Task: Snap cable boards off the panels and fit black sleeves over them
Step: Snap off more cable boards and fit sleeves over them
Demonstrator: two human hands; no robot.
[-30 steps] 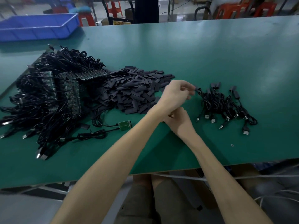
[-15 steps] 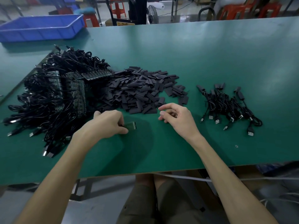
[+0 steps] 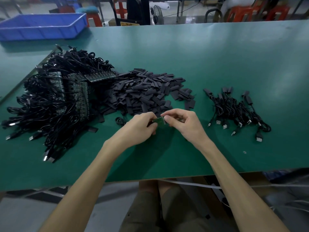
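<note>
Tabletop runs open and green from the hands to its near edge at 6 o'clock, and widely toward 12 and 2 o'clock. At centre is a small green board, its long axis lying about 9 to 3 o'clock. The left hand pinches its 9 o'clock end and the right hand its 3 o'clock end, each grip narrow. The sleeve pile lies just beyond at 12 o'clock, the cable heap at 9 and the finished cables at 3. Half a second earlier the hands were apart, with only the left on the board.
</note>
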